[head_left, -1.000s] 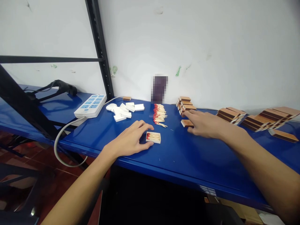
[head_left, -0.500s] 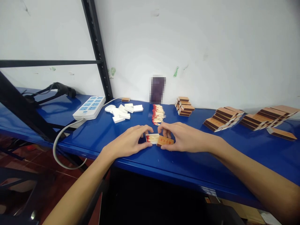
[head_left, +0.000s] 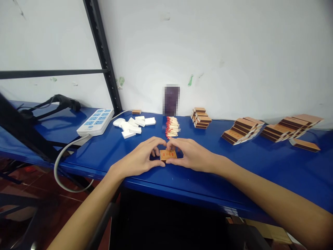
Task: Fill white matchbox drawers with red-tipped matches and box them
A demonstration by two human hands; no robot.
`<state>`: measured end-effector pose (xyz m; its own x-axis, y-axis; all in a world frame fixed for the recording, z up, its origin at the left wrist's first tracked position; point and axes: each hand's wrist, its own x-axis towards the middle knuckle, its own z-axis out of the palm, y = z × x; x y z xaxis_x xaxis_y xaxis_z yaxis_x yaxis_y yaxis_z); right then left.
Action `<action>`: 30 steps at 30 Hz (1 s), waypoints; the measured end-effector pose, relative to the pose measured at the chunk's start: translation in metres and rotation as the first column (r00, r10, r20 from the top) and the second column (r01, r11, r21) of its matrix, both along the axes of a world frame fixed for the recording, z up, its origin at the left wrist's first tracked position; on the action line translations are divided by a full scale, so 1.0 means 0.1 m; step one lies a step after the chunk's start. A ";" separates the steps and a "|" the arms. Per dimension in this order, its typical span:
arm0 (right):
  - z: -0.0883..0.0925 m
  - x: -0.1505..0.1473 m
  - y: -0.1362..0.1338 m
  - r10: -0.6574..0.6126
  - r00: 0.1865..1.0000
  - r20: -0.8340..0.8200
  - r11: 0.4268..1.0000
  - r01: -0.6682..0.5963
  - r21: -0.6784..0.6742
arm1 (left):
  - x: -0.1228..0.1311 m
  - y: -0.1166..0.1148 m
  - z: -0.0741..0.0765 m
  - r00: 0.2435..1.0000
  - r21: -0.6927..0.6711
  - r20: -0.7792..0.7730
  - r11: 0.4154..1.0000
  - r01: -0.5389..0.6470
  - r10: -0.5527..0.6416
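Note:
A closed orange matchbox lies flat on the blue shelf, near its front edge. My left hand grips its left end with curled fingers. My right hand grips its right end the same way, and the fingertips of both hands meet just behind the box. A pile of loose red-tipped matches lies behind the hands. Further back left are several empty white trays; a small stack of brown sleeves sits further back right.
Rows of finished matchboxes and more matchbox rows lean along the right back. A white power strip with a grey cable lies at left. A black rack post rises behind it. A dark blurred object stands against the wall.
My right hand took a brown sleeve from near the stack, brought it to the match-filled tray under my left hand, and the sleeve now covers the tray fully.

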<state>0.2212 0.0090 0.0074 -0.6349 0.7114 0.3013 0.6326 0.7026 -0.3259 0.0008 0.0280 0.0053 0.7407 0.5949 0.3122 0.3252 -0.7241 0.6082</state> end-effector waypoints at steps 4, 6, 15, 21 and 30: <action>0.03 0.00 0.00 -0.004 0.999 0.048 0.999 0.002 0.051 | -0.01 0.01 -0.01 1.000 0.017 -0.006 1.000 -0.011 0.011; 0.14 0.07 0.00 -0.082 0.987 0.141 0.991 0.065 0.121 | -0.02 0.01 -0.01 0.999 0.054 -0.029 0.998 -0.039 0.041; 0.50 1.24 0.03 -0.785 0.554 0.278 0.618 0.659 0.429 | 0.00 0.02 0.03 0.973 0.161 -0.182 0.980 -0.114 0.143; 0.23 1.45 -0.13 -0.812 0.481 0.330 0.568 0.523 0.636 | 0.01 0.05 0.01 0.948 0.259 -0.237 0.954 -0.151 0.214; 0.13 1.50 -0.11 -0.779 0.529 0.336 0.594 0.451 0.667 | -0.43 0.43 0.00 0.699 0.691 -0.276 0.642 -0.333 0.659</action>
<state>0.3716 -0.0018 0.0202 -0.2321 0.8564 0.4613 0.8858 -0.0099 0.4640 -0.0426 0.0707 0.0050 0.5176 0.7482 0.4150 0.8531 -0.4885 -0.1833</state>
